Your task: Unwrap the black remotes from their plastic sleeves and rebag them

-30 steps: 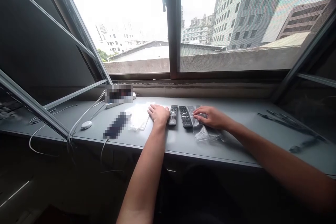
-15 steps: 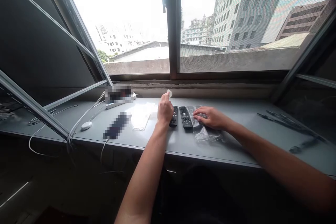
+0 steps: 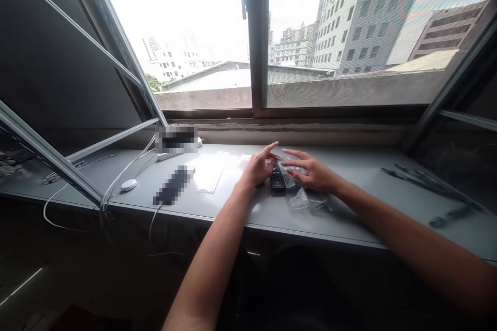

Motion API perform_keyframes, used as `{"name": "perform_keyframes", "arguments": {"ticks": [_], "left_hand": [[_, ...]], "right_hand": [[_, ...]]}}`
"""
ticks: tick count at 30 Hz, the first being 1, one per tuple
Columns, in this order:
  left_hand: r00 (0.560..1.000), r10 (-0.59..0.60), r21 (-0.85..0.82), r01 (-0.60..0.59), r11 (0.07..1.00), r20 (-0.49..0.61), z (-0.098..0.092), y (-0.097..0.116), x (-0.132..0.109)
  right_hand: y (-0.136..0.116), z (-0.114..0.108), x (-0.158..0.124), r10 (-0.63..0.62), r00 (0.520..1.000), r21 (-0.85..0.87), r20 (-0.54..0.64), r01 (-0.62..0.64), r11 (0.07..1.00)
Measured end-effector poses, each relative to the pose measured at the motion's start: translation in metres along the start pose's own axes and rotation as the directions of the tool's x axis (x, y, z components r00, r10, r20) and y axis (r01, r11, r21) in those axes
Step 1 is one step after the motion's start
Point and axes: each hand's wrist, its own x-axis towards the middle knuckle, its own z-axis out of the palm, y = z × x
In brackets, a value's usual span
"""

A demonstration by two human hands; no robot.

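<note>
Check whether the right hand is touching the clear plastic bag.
Cannot tell. The head view shows the right hand over the clear plastic bag, but the undersides of its fingers are hidden, so neither contact nor gap shows.

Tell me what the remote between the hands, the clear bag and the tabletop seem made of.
Remote: probably hard plastic; its black casing carries small moulded-looking buttons.
Bag: likely thin, glossy plastic film; it is see-through, creased and catches bright highlights.
Tabletop: smooth grey, slight sheen under window light; perhaps laminate or painted metal, the look leaves it open.
</note>
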Motion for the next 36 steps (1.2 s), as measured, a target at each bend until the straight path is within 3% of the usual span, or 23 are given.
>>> {"name": "perform_keyframes", "arguments": {"ticks": [4, 9, 15, 23, 32, 36], "left_hand": [[0.999, -0.021, 0.028, 0.022, 0.999, -0.036, 0.001, -0.004, 0.001], [0.991, -0.026, 0.08, 0.036, 0.996, -0.13, 0.001, -0.012, 0.003], [0.978, -0.047, 0.088, 0.067, 0.994, -0.205, -0.001, -0.014, 0.006], [0.954, -0.042, 0.125, 0.082, 0.989, -0.298, -0.003, -0.015, 0.006], [0.937, -0.06, 0.087, 0.095, 0.992, -0.344, -0.005, -0.018, 0.008], [0.948, -0.007, 0.04, 0.021, 0.999, -0.318, -0.003, -0.017, 0.007]], "right_hand": [[-0.003, -0.002, 0.003, -0.031, 0.999, 0.02, -0.039, 0.032, 0.999], [-0.018, -0.009, 0.004, 0.039, 0.981, 0.038, -0.191, -0.032, 0.999], [-0.028, -0.019, 0.004, 0.08, 0.927, 0.09, -0.366, -0.05, 0.995], [-0.022, -0.014, 0.005, 0.132, 0.831, 0.129, -0.54, -0.073, 0.989], [-0.002, -0.015, 0.008, 0.22, 0.746, 0.29, -0.628, -0.039, 0.956], [-0.008, -0.016, 0.008, 0.171, 0.776, 0.3, -0.607, 0.025, 0.954]]}}
